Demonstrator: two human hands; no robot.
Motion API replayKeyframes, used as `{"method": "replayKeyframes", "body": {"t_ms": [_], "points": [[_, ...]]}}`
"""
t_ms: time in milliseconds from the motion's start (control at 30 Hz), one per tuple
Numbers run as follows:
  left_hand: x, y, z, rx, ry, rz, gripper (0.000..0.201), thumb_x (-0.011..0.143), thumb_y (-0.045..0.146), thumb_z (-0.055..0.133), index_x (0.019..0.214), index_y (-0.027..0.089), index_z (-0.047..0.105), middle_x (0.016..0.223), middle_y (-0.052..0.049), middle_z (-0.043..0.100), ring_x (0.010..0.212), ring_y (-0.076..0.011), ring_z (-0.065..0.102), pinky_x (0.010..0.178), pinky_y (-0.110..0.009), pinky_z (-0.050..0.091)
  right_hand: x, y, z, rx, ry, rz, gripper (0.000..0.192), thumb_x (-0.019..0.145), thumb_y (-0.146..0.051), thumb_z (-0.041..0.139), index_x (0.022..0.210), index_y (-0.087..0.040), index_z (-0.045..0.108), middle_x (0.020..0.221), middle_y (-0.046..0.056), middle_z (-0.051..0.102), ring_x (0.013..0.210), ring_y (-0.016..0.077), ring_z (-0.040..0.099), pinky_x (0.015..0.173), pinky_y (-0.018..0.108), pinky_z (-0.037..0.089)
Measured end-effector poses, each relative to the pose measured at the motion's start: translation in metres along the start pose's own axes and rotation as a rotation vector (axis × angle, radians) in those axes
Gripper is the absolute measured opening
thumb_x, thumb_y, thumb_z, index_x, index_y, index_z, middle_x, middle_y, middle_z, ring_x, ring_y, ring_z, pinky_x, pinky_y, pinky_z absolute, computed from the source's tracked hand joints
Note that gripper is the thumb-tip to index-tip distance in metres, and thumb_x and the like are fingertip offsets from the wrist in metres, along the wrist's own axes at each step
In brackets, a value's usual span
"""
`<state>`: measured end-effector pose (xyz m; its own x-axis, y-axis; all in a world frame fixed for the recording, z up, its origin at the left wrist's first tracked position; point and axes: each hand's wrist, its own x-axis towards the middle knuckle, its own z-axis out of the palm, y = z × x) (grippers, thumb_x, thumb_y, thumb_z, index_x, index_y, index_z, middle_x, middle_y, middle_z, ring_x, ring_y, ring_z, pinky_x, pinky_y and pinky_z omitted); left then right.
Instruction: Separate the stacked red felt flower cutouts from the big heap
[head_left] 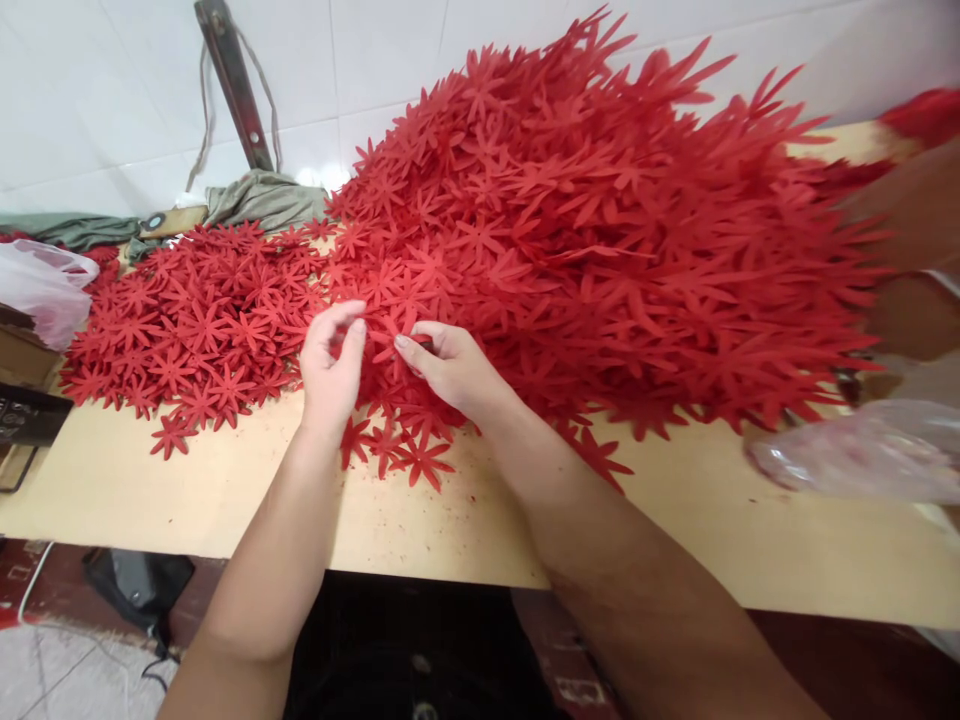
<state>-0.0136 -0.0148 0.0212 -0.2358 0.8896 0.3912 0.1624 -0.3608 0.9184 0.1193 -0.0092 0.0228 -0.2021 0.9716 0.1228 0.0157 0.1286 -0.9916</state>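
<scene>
My left hand (331,350) is raised over the front of the red pieces, fingers curved and the thumb a little apart from the forefinger, with nothing visible between them. Close beside it, my right hand (444,362) pinches a red flower-shaped cutout (385,343) between thumb and fingers. A small dark object (426,343) shows at the right fingers; its kind is hidden by the grip. Under and behind both hands spreads a large heap of red star-like flower cutouts (510,240). Several loose cutouts (421,458) lie on the table just below my hands.
A lower pile of red cutouts (202,320) lies left on the pale wooden table (247,490). Plastic bags sit at the left (52,285) and right (862,450). Grey-green cloth (262,200) and a dark upright metal bar (234,85) are near the tiled wall (112,90).
</scene>
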Motion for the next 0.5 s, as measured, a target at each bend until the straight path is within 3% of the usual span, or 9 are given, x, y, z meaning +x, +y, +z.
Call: {"method": "replayKeyframes", "body": {"t_ms": [100, 167, 333, 500], "points": [[-0.003, 0.002, 0.007, -0.131, -0.196, -0.125, 0.028, 0.071, 0.039, 0.067, 0.091, 0.019, 0.066, 0.095, -0.005, 0.066, 0.087, -0.0132, 0.060, 0.084, -0.027, 0.047, 0.000, -0.001, 0.000, -0.004, 0.028, -0.022, 0.058, 0.061, -0.073, 0.056, 0.051, -0.019, 0.036, 0.048, -0.007, 0.028, 0.047, 0.0045, 0.023, 0.046, 0.025, 0.020], [-0.003, 0.000, 0.011, -0.191, -0.207, -0.191, 0.029, 0.064, 0.037, 0.073, 0.086, 0.019, 0.065, 0.089, -0.002, 0.067, 0.081, -0.0112, 0.060, 0.079, -0.025, 0.048, 0.001, -0.001, 0.001, 0.006, 0.045, -0.027, 0.059, 0.060, -0.074, 0.056, 0.050, -0.019, 0.036, 0.047, -0.007, 0.028, 0.046, 0.0045, 0.023, 0.046, 0.025, 0.020], [0.001, -0.003, 0.012, -0.313, -0.095, -0.315, 0.023, 0.058, 0.026, 0.076, 0.069, 0.016, 0.058, 0.064, 0.005, 0.059, 0.059, -0.0043, 0.052, 0.062, -0.017, 0.044, 0.000, 0.000, 0.003, 0.098, -0.017, -0.031, 0.054, 0.063, -0.069, 0.058, 0.056, -0.019, 0.040, 0.050, -0.007, 0.034, 0.048, 0.0049, 0.030, 0.048, 0.024, 0.027], [0.010, -0.004, 0.001, -0.421, 0.154, -0.415, 0.016, 0.069, 0.019, 0.064, 0.070, 0.018, 0.049, 0.058, 0.009, 0.054, 0.048, -0.0033, 0.050, 0.052, -0.016, 0.040, -0.001, -0.001, 0.002, 0.102, -0.094, -0.007, 0.047, 0.061, -0.060, 0.067, 0.060, -0.018, 0.046, 0.052, -0.006, 0.041, 0.049, 0.0051, 0.035, 0.049, 0.023, 0.030]]}}
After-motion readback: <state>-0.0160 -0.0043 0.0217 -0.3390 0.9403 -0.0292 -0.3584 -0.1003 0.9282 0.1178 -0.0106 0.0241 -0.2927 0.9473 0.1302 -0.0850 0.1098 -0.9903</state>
